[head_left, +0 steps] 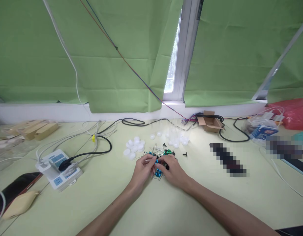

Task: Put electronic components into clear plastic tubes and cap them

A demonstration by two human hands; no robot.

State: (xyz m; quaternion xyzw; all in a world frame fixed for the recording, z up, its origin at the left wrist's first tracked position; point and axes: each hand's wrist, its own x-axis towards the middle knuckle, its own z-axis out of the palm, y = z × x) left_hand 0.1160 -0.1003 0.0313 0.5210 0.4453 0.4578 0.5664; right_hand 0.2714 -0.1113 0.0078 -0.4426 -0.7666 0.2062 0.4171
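Just above a pile of small parts, my two hands meet. My left hand (143, 168) pinches a small blue metallic part (156, 161) with a thin metal rod sticking out of it. The fingers of my right hand (173, 169) are curled in against the same blue part from the other side. Beneath my hands lies another blue metallic piece (158, 173) with bent metal pins. Behind my fingers the pile shows green metallic pieces (167, 152) and thin metal rods, partly covered by my hands. Two black T-shaped pieces (185, 154) lie near the pile.
White round caps (133, 148) cluster left of the pile, with clear containers (176, 142) behind it. A power strip (59, 170) with plugged cables stands left. Toward the wall are a small open cardboard box (210, 124) and black cables (133, 122). Pixelated dark objects lie right.
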